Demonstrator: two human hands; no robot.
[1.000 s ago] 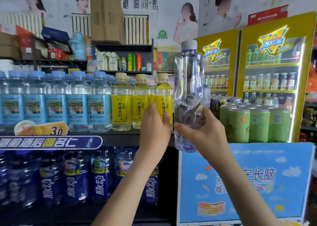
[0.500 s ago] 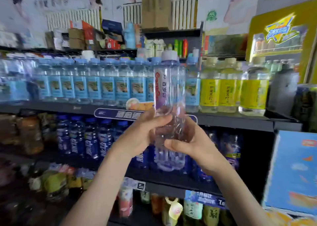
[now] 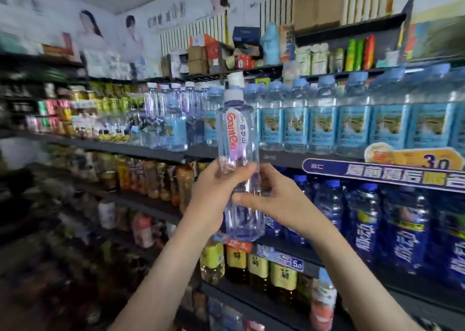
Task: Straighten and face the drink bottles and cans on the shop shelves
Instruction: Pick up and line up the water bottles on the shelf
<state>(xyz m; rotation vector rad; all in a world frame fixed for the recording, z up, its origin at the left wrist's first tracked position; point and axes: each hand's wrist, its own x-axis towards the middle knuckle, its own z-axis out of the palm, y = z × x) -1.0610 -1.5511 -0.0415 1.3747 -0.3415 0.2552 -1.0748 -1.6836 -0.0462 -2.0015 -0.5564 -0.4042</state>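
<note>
Head: one bottle [image 3: 237,139] in two hands [image 3: 214,192] [image 3: 281,205]

View: a single head-worn wide-angle camera; the frame edges are blurred and bowed.
Facing: forward at the drink shelves [image 3: 276,157], angled leftward along the aisle.
Nearness: close; left hand [image 3: 214,193] and right hand [image 3: 281,202] hold the clear bottle [image 3: 237,142] mid-frame, forearms entering from below.

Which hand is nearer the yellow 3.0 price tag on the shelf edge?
Right. The right hand holds the clear bottle on its right side, below-left of the price tag; the left hand holds its other side, further left.
</note>
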